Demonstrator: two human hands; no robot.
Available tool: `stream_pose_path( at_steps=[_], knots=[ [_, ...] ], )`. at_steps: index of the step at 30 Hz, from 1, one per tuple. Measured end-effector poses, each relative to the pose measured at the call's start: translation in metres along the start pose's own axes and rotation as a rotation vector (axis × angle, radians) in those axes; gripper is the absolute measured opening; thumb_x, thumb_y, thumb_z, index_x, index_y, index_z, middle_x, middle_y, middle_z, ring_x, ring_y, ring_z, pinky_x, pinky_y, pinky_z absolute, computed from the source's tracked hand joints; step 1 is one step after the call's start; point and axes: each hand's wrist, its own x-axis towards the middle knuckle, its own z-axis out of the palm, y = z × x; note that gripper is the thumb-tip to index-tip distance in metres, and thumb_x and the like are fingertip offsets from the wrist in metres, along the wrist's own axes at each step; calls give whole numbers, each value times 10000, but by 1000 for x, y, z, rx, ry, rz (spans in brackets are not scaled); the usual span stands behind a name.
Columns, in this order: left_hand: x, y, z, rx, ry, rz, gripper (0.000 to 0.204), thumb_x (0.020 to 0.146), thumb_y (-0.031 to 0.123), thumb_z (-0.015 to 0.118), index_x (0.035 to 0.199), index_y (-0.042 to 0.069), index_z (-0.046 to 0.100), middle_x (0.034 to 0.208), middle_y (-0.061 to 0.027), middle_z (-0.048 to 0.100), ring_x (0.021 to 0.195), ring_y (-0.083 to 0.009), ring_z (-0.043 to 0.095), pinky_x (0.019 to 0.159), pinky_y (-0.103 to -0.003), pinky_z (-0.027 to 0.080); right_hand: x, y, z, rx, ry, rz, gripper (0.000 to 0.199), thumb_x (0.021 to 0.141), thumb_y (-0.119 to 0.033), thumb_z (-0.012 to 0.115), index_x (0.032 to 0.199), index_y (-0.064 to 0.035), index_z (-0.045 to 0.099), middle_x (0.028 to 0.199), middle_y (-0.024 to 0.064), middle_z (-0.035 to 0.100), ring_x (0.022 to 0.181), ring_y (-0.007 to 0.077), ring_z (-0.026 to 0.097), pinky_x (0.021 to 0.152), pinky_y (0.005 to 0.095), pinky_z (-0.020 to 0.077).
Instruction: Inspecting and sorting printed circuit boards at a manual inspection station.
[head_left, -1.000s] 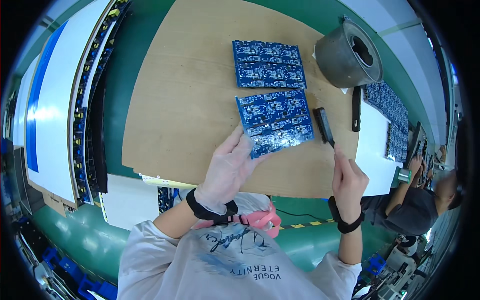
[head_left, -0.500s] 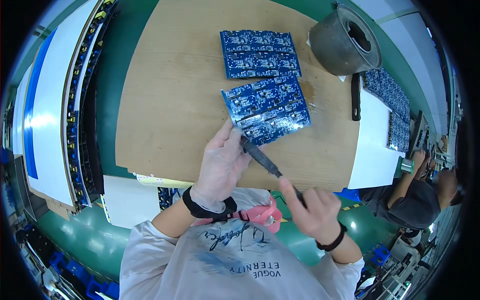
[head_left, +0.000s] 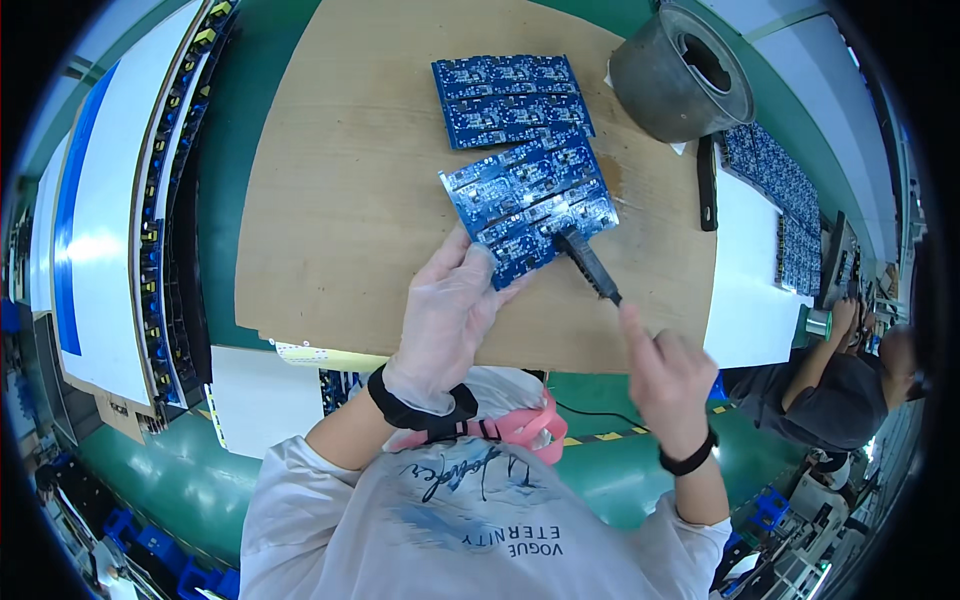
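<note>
**Brush on circuit panel**

Panel (head_left: 528, 208), a blue multi-board circuit panel, lies tilted on the brown board (head_left: 340, 200) that covers the worktop (head_left: 240, 100). A second blue panel (head_left: 510, 100) lies just beyond it, their near edges touching or almost so.

Left hand (head_left: 450, 305), in a thin clear glove, lies flat with fingers spread. Its fingertips press on the near corner of the tilted panel. A black wrist strap (head_left: 410, 405) circles the wrist, and a pink coiled cord (head_left: 510, 425) runs from it.

Right hand (head_left: 665, 375) is bare and closed around the rear end of a black brush (head_left: 588, 262). The forefinger points up along the handle. The brush head touches the panel at its near right edge. A black band sits on the right wrist.

Grey metal pot (head_left: 680, 75) stands at the far right of the board, tilted in view by the lens. A black bar-shaped tool (head_left: 706, 182) lies beside it at the board edge. More blue panels (head_left: 775, 180) lie on a white sheet (head_left: 745, 300) to the right.

Racks of components (head_left: 165, 200) stand along the left side next to a white panel (head_left: 95, 200).

Another person (head_left: 830, 385) in a dark shirt works at the far right, separate from this station.
</note>
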Motion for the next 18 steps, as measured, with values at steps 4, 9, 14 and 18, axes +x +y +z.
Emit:
stream_pose_path(
  at_steps=[4,9,14,18],
  knots=[
    [-1,1,0,6,5,-3,402,965,116,375,1352,28,311,1286,-78,461,1172,-200,473,997,-437,379,6,-7,-12,75,72,-47,528,599,11,567,1113,-94,635,534,21,289,421,153,369,382,313,294],
    [-1,3,1,13,-13,-4,403,968,132,379,1352,26,312,1292,-79,458,1180,-202,467,996,-433,379,5,-3,3,102,48,-66,510,611,7,578,1106,-99,635,527,29,314,423,155,394,386,327,313],
    [-1,1,-3,49,-20,-1,403,966,139,386,1346,21,317,1295,-79,456,1181,-199,466,997,-422,379,11,5,-6,18,59,27,474,642,-20,584,1106,-102,630,541,22,360,438,149,429,386,323,338],
    [-2,3,-1,70,-36,2,408,964,144,392,1345,17,314,1297,-80,454,1182,-199,465,997,-414,382,12,4,-2,23,61,-110,466,690,-45,586,1152,-99,599,544,7,368,431,133,431,382,295,356]
  ],
)
